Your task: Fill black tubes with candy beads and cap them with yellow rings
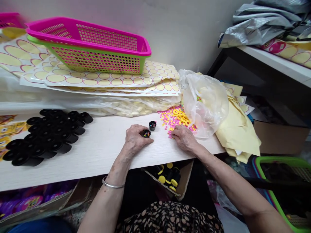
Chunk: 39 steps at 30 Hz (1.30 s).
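My left hand (pixel 136 139) has its thumb and fingers curled round a small black cup (pixel 146 134) holding tiny coloured beads. Just behind it, a second black cup (pixel 152 125) stands upright on the white table, also with some beads inside. My right hand (pixel 184 138) is closed in a pinch at the near edge of a scattered pile of pink and yellow beads (pixel 167 118). What its fingertips hold is too small to make out. Yellow ring-shaped pieces (pixel 181 116) lie among the beads, beside a clear plastic bag (pixel 206 103).
Several black cups (pixel 48 132) stand grouped on the left of the table (pixel 102 155). Behind are sticker sheets (pixel 97 81) under stacked pink and green baskets (pixel 97 48). Below the table edge, a cardboard box (pixel 186 181) holds yellow-capped black containers. Yellow paper (pixel 238 126) hangs over the right end.
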### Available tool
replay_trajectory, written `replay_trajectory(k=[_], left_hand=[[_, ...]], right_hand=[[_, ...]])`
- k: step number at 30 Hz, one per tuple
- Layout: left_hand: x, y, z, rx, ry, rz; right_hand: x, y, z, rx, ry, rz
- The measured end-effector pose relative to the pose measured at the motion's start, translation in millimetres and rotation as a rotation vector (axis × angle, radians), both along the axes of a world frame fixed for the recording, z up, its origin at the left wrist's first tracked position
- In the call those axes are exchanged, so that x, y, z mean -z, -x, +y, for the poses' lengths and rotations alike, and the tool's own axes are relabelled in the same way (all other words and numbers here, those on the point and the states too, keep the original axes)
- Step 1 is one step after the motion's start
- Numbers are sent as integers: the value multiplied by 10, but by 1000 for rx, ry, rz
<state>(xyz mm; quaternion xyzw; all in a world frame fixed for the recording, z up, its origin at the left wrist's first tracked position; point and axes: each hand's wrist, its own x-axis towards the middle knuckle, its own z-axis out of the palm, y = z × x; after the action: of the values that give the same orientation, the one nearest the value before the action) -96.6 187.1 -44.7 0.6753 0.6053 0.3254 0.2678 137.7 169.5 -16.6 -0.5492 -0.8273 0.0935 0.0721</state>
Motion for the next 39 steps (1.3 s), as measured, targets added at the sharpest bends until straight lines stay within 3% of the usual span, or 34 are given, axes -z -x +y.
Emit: replay_trajectory(k=[6, 11, 15, 19, 23, 28, 34, 39], left_hand=[[-25, -9, -1, -3, 10, 21], [-73, -25, -22, -12, 20, 39], [-84, -32, -35, -24, 16, 35], [-71, -33, -38, -23, -4, 42], [-31, -29, -40, -19, -14, 50], [1, -25, -40, -10, -31, 33], [-36, -28, -54, -4, -15, 35], [-22, -18, -52, -9, -19, 21]], right_hand=[[-57, 72, 87, -17, 73, -81], [-45, 44, 124, 26, 74, 6], [15, 101, 58, 3, -110, 70], [151, 278, -72, -185, -357, -15], [291, 359, -213, -262, -433, 42], [349, 280, -347, -264, -391, 219], [326, 244, -332, -110, -228, 546], [248, 292, -293, -86, -82, 400]])
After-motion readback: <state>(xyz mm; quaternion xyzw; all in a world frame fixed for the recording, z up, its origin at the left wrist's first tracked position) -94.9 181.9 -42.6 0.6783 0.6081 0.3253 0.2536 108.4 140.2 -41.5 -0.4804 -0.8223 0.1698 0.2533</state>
